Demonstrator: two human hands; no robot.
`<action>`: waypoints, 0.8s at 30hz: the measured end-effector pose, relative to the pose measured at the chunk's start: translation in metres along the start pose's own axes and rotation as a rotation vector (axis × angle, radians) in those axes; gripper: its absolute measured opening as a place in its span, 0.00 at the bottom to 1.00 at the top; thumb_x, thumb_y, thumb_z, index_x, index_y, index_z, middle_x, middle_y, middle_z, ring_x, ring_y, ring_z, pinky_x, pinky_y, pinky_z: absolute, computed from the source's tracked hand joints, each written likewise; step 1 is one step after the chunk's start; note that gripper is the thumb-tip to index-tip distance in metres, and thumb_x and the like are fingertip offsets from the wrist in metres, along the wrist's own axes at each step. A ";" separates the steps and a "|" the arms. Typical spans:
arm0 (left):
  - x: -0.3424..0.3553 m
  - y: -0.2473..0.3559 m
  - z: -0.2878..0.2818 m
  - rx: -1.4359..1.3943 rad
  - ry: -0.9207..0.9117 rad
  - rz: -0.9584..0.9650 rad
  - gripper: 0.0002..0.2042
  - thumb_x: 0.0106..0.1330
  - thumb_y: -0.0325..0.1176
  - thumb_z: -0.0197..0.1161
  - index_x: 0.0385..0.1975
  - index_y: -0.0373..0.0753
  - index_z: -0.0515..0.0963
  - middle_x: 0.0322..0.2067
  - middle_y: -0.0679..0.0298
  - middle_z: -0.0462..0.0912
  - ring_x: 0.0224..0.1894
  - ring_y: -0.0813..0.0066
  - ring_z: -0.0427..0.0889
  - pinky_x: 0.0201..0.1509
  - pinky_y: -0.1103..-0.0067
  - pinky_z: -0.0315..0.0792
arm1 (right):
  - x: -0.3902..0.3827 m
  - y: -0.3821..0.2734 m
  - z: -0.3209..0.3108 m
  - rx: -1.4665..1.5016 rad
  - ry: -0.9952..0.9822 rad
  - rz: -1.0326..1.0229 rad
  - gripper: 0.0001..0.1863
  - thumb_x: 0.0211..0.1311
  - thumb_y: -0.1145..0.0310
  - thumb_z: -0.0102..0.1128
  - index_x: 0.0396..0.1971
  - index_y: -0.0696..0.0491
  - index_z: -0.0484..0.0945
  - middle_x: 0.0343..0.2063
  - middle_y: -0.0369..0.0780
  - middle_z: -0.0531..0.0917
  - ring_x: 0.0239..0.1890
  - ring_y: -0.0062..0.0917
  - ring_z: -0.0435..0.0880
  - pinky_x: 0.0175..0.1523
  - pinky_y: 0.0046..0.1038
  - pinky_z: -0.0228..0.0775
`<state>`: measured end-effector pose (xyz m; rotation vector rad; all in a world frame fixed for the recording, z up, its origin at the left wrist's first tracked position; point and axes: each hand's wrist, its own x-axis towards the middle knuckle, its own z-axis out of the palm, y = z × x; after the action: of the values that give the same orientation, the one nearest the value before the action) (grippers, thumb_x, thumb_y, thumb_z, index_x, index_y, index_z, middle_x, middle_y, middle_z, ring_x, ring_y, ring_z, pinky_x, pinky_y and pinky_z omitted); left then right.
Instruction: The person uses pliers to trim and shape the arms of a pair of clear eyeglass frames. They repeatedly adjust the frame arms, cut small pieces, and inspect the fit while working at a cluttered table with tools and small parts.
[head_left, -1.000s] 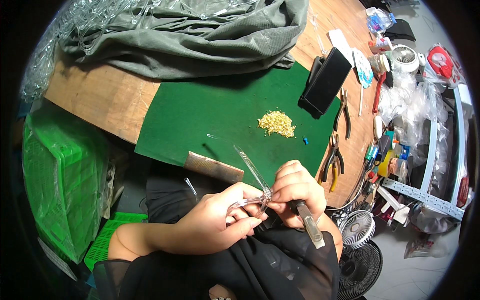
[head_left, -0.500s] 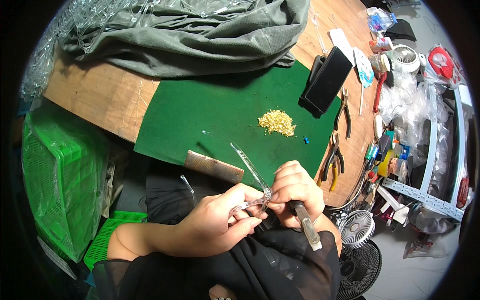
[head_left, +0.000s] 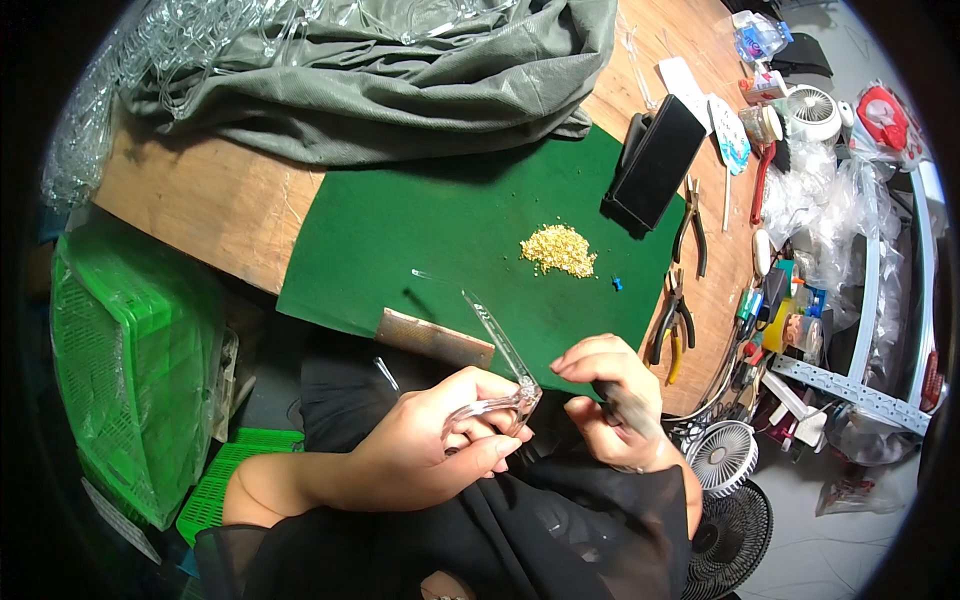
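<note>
My left hand (head_left: 432, 425) is closed around a clear plastic eyeglass frame (head_left: 526, 391). One temple of the frame sticks up and away over the green mat, and its hinge corner shows just past my fingertips. A short way to the right is my right hand (head_left: 612, 385), its thumb and forefinger parted and apart from the frame. A screwdriver (head_left: 632, 413) with a dark collar lies in its palm, smeared by motion. Farther off on the green mat (head_left: 400, 220) lies a pile of tiny gold-coloured metal parts (head_left: 558, 250), with a blue push pin (head_left: 617, 284) beside it.
A worn block (head_left: 435, 337) sits at the mat's near edge. Grey cloth (head_left: 400, 110) bearing many clear frames covers the back. Right of the mat are a black phone-like device (head_left: 655, 165) and pliers (head_left: 692, 235). Green crates (head_left: 140, 370) stand left, fans (head_left: 722, 458) lower right.
My right hand has drawn back to the right from the frame's hinge, opening its thumb and forefinger and turning the screwdriver in its palm. My left hand still holds the frame.
</note>
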<state>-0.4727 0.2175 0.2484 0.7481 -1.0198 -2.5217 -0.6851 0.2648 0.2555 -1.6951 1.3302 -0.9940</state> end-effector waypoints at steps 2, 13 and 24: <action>-0.003 -0.002 -0.003 -0.018 0.036 0.015 0.15 0.60 0.21 0.58 0.47 0.30 0.67 0.33 0.62 0.78 0.32 0.85 0.78 0.35 0.86 0.75 | -0.009 -0.002 -0.009 -0.117 -0.229 0.228 0.16 0.52 0.72 0.63 0.39 0.58 0.70 0.35 0.45 0.76 0.37 0.36 0.77 0.41 0.29 0.70; -0.002 0.006 0.000 -0.006 0.071 -0.123 0.12 0.60 0.19 0.58 0.43 0.28 0.68 0.34 0.56 0.79 0.33 0.77 0.80 0.37 0.82 0.78 | -0.008 -0.025 -0.016 0.023 -0.594 0.606 0.18 0.62 0.59 0.54 0.43 0.59 0.70 0.35 0.48 0.76 0.39 0.40 0.77 0.45 0.33 0.69; -0.002 -0.004 0.000 0.151 0.113 -0.025 0.11 0.60 0.21 0.59 0.42 0.30 0.70 0.34 0.61 0.78 0.33 0.82 0.79 0.36 0.85 0.76 | 0.002 -0.031 -0.015 0.012 -0.644 0.660 0.17 0.62 0.60 0.54 0.40 0.59 0.71 0.32 0.48 0.76 0.36 0.39 0.77 0.42 0.32 0.69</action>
<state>-0.4714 0.2213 0.2466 0.9402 -1.1772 -2.4117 -0.6863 0.2667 0.2901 -1.2529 1.2798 -0.0594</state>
